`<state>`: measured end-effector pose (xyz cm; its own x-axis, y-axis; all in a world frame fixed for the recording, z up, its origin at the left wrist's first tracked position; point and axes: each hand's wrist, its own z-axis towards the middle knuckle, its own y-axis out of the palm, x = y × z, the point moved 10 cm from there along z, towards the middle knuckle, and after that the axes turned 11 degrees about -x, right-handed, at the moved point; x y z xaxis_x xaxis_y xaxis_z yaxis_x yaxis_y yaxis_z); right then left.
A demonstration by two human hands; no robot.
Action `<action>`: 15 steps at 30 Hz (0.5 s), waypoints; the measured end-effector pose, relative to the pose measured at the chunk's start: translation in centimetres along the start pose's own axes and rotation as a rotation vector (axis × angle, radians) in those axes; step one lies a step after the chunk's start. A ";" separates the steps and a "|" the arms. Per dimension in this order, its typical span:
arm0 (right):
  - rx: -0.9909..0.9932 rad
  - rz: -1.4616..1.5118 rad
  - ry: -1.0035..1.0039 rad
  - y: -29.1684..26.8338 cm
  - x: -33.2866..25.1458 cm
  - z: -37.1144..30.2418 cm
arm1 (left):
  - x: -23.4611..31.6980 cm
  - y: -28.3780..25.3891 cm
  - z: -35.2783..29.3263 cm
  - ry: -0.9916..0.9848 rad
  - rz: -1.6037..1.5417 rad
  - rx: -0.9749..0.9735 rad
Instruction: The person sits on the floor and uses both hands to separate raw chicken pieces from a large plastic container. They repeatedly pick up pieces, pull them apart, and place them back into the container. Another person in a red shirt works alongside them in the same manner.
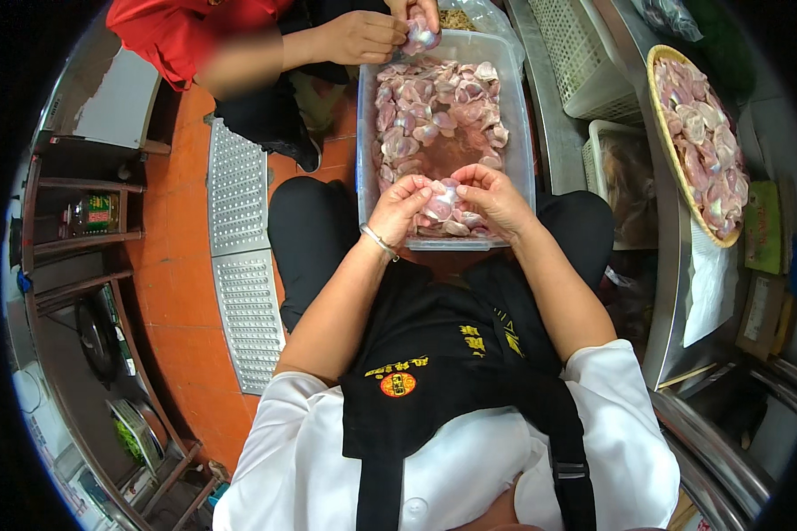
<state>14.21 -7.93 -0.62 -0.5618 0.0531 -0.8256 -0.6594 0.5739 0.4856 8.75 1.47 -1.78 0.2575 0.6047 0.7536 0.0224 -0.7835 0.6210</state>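
Note:
Over the near end of a clear plastic tub (521, 150), my two hands share one pinkish-purple gizzard (440, 205) with a pale sheen. My left hand (405, 208), a bracelet at its wrist, pinches it from the left. From the right, my right hand (496, 202) grips it between thumb and fingers. Below, many raw gizzards (438, 97) lie in the tub, with some reddish liquid among them. At the tub's far left corner, a co-worker's hands (367, 37) hold another gizzard (422, 37).
A round woven tray (679, 173) heaped with gizzards stands on the right. White plastic baskets (584, 53) are beside the metal counter. Perforated metal plates (239, 186) lie on the orange tiled floor (173, 301). Shelves (84, 186) with an oil bottle (96, 215) line the left.

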 end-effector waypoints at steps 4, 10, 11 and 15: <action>0.050 0.060 -0.064 0.2 -0.8 0.0 | -0.5 -0.2 0.1 -0.013 0.032 -0.067; 0.041 0.040 -0.130 0.2 -1.3 0.3 | 0.2 0.6 0.0 0.022 -0.060 -0.085; 0.037 0.016 -0.143 0.5 -1.6 0.2 | 0.2 0.9 0.0 0.002 -0.093 -0.093; 0.017 -0.158 -0.208 1.9 -2.8 0.1 | 0.2 0.8 0.0 0.013 -0.127 -0.100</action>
<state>14.57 -6.86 2.62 -0.3369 0.1274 -0.9329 -0.7210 0.6023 0.3426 8.81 0.98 -1.14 0.2465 0.7001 0.6701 -0.0423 -0.6830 0.7292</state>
